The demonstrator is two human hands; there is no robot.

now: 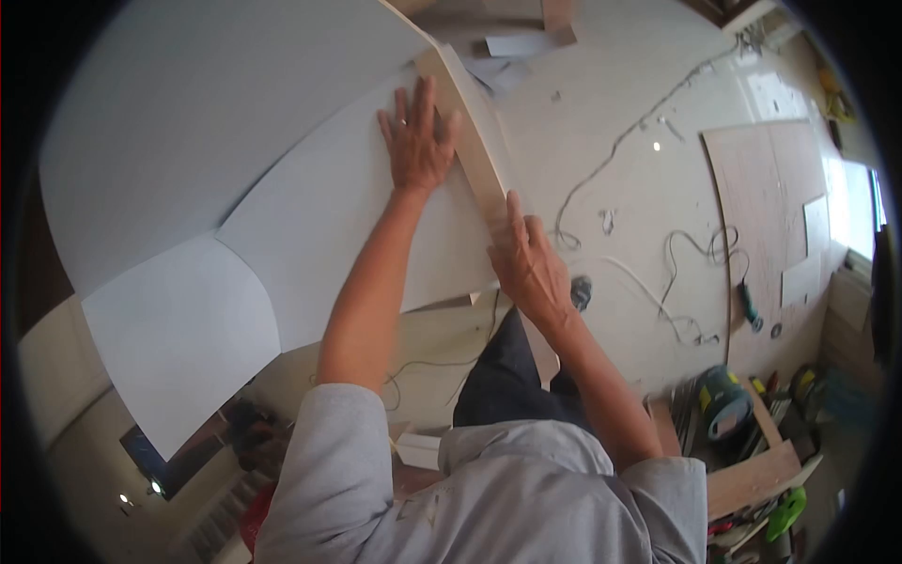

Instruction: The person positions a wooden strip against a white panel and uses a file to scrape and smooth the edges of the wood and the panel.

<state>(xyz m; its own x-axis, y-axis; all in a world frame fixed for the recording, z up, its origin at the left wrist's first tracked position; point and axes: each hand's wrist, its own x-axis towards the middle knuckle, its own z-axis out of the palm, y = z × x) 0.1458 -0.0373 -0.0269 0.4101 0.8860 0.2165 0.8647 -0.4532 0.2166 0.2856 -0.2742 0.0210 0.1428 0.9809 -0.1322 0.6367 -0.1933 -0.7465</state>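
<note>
A long pale wooden strip (467, 127) runs along the edge of a large white panel (329, 207). My left hand (419, 141) lies on the panel beside the strip, fingers spread, with a ring on one finger. Lower down, my right hand (532, 263) is at the near end of the strip, its index finger stretched along the edge; its thumb side is slightly blurred. Another large white panel (207, 103) rises at the upper left, and a smaller white piece (193, 320) meets both at the lower left.
Cables (615, 150) trail over the floor at the right. A plywood sheet (766, 188) lies there with a green power tool (749, 305) near it. A wooden box of tools (752, 481) stands at the lower right. White offcuts (531, 43) lie beyond the panel.
</note>
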